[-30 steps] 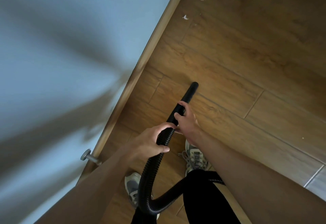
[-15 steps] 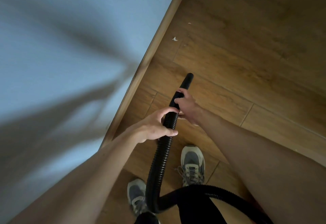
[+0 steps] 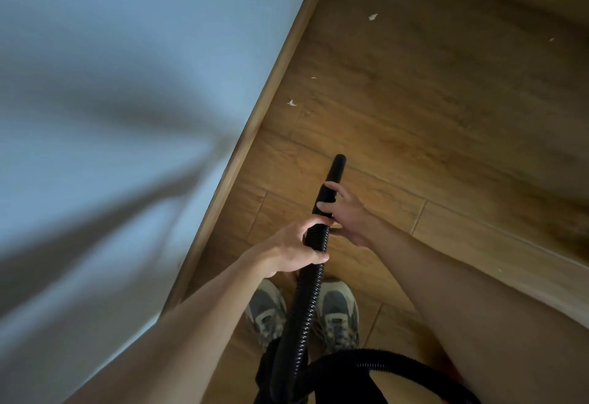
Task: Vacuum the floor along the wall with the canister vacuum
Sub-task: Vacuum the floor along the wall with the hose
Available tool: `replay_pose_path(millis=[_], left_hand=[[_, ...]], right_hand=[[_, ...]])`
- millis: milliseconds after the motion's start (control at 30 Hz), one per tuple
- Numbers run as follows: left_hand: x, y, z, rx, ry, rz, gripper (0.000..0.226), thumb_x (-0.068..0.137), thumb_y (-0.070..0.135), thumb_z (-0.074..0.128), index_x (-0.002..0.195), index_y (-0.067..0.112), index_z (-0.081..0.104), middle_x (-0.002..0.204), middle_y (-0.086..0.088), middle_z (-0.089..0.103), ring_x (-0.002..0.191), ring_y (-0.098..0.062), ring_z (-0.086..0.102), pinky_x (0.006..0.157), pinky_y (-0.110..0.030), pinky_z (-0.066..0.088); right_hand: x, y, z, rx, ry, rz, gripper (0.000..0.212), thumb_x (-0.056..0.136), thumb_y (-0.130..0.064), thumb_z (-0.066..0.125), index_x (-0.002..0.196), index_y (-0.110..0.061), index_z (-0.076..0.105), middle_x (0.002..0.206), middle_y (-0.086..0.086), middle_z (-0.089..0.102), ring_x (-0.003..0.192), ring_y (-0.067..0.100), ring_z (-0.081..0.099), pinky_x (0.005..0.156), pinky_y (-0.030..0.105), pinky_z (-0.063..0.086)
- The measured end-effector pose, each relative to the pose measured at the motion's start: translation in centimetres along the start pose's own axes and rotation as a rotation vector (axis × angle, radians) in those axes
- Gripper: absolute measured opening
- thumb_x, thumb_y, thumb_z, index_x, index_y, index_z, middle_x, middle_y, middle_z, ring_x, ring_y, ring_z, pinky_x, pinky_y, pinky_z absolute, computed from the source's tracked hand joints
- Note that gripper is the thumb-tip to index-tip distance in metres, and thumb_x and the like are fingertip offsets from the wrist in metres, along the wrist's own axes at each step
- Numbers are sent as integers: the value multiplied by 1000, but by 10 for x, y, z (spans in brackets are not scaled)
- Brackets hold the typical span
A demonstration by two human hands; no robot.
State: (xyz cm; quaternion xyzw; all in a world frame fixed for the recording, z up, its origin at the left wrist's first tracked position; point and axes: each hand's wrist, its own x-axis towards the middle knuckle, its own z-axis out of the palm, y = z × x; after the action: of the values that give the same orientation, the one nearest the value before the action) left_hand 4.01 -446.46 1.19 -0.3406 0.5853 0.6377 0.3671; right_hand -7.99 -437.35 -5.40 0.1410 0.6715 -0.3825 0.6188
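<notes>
Both hands hold the vacuum's black hose [image 3: 304,308] at the centre of the frame. The left hand [image 3: 287,250] grips the ribbed part, its fingers [image 3: 315,222] curled tight round it. Just above it, the right hand [image 3: 347,215] has its fingers [image 3: 330,185] wrapped round the smooth rigid nozzle [image 3: 336,169]. The nozzle points up the frame over the wooden floor [image 3: 430,110], near the skirting board [image 3: 271,91] that runs diagonally under the pale wall [image 3: 127,69]. Whether its tip touches the boards cannot be told. The canister itself is not in view.

The strip around the nozzle and down to the shoes [image 3: 266,311] shows no litter, so that part looks done. Small white scraps [image 3: 291,103] lie ahead beside the skirting, with more towards the upper right, so most of the run along the wall seems not yet cleaned.
</notes>
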Motion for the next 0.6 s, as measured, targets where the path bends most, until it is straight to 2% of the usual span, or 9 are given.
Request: replay_pose_path(millis=[67, 133, 267, 433, 467, 533, 600], left_hand=[[-3, -7, -4, -3, 11, 8, 63, 91, 15, 68, 144, 35, 41, 136, 4, 45, 120, -16, 48, 96, -32, 43], [-6, -18, -9, -15, 28, 13, 62, 91, 16, 69, 143, 37, 42, 142, 4, 44, 124, -17, 47, 99, -34, 41], [-15, -31, -20, -60, 83, 36, 59, 92, 15, 68, 141, 37, 44, 141, 7, 44, 121, -13, 46, 91, -29, 38], [-24, -28, -36, -121, 130, 36, 61, 91, 13, 69, 141, 37, 44, 134, 8, 49, 118, -13, 50, 93, -30, 43], [-24, -26, -41, -127, 145, 48, 60, 91, 13, 69, 141, 37, 45, 134, 9, 50, 117, -11, 50, 92, -27, 43], [-23, -17, -50, -142, 178, 77, 56, 92, 12, 69, 138, 34, 48, 127, 15, 54, 108, 0, 51, 80, -13, 40], [-18, -12, -57, -187, 202, 92, 55, 91, 11, 70, 136, 34, 50, 121, 15, 60, 104, 2, 56, 76, -11, 40]], right_hand=[[-1, -1, 6, -18, -39, 5, 63, 93, -7, 62, 144, -36, 39, 133, 8, 53, 112, 25, 59, 73, 39, 53], [-3, -1, 14, -56, -61, 8, 65, 94, -10, 63, 147, -37, 35, 132, 7, 53, 108, 23, 61, 73, 37, 55], [-6, -2, 34, -139, -60, 1, 65, 97, -19, 60, 150, -37, 27, 128, 3, 53, 90, 18, 65, 65, 32, 56], [-10, -19, 55, -149, -60, -22, 65, 97, -20, 59, 150, -40, 28, 130, 3, 53, 95, 21, 67, 62, 31, 57], [-9, -26, 57, -149, -62, -30, 64, 97, -20, 58, 150, -40, 28, 130, 3, 52, 96, 22, 67, 62, 31, 57], [-6, -42, 59, -167, -59, -51, 63, 97, -19, 57, 149, -41, 29, 130, 4, 53, 96, 22, 67, 63, 33, 58], [0, -57, 61, -214, -65, -67, 62, 97, -18, 55, 149, -41, 30, 128, 4, 55, 91, 20, 67, 63, 33, 57]])
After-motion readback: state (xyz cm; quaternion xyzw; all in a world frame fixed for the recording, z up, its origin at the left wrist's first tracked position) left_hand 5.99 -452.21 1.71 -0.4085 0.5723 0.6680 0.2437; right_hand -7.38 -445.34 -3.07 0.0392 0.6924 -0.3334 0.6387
